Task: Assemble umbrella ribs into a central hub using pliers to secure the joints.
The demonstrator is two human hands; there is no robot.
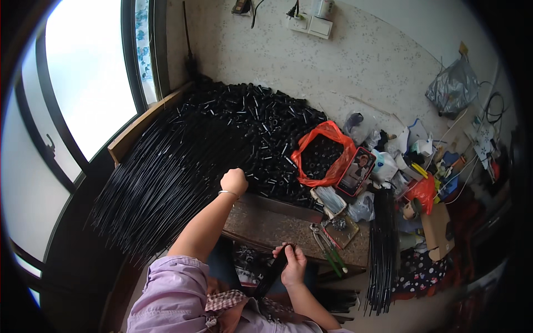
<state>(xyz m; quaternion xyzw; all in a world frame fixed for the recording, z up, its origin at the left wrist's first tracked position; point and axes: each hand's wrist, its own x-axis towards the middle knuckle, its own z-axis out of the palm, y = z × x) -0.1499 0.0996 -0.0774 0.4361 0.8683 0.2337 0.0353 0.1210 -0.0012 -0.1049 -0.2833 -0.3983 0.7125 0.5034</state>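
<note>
My left hand (234, 181), a bracelet at its wrist, reaches out to the near edge of a heap of short black tubular pieces (261, 119). Its fingers are curled closed; whatever they hold is hidden. Long thin black rods (161, 177) lie in a thick spread to the left of this hand, their ends fanning toward me. Close to my body, my right hand (292, 265) is closed on a dark bundle of thin black strips (272, 277), which slants down toward my lap. Single pieces in that bundle cannot be made out.
An orange-red plastic bag (333, 133) of small black parts stands open right of the heap, beside a phone (356, 172). Green-handled pliers (328, 250) lie at the brown table's (266, 222) front edge. More black rods (382, 250) hang at the right, near clutter and a cardboard box (437, 230).
</note>
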